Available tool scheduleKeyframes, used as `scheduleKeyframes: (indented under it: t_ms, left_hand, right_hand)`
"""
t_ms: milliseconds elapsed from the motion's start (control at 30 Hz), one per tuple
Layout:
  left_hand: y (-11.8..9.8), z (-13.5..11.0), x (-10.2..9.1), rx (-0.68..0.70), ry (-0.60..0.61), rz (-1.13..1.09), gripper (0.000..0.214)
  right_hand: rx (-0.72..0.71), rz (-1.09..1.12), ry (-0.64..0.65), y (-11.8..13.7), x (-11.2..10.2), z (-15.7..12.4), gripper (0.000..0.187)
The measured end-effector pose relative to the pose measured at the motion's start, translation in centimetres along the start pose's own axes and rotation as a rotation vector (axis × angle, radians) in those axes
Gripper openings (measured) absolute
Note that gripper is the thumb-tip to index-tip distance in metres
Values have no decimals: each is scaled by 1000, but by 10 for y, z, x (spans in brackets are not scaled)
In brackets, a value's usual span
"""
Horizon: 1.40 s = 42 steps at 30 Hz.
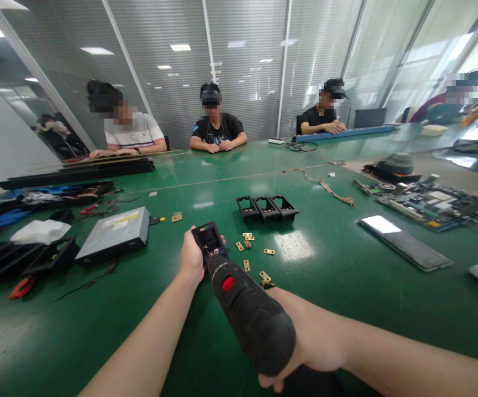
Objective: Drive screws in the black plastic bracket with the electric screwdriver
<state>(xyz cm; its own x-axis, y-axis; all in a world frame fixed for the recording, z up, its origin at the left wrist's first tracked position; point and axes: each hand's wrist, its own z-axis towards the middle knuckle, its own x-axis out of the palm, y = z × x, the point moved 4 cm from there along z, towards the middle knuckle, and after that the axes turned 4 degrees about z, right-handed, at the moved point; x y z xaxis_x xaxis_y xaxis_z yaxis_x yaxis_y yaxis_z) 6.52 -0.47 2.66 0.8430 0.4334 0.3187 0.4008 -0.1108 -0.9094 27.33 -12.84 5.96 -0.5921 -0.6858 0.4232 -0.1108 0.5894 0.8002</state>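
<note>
My left hand (192, 258) grips a black plastic frame (207, 230) by its left side, with a few fingertips showing at its right edge. A black cordless drill (247, 314) with a red button is in my right hand (294, 331), closed round the handle. The drill's front end points into the frame, where some shiny metal shows; its tip is hidden. Several small brass plates (246, 266) with holes lie just right of the frame. Beyond them stands a joined row of three black frames (267, 208) with bits of brass inside.
An optical disc drive (117, 234) and black trays (27, 259) lie at left on the green table (172, 342). A phone (404, 242), a circuit board (437, 204) and a cord (325, 184) lie at right. Several people sit across the table, one handling a blue bar (344, 133).
</note>
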Motion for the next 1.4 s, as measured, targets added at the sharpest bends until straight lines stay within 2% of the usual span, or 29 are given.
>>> scheduleKeyframes:
  t_ms: [367,1400]
  left_hand:
    - [-2,-3,1,7,-10,32,46]
    - [-2,-1,1,20,-15,40,45]
  right_hand:
    - [17,10,-8,-1,0,0,63]
    - [-28,-19,4,-2,-4,0,53]
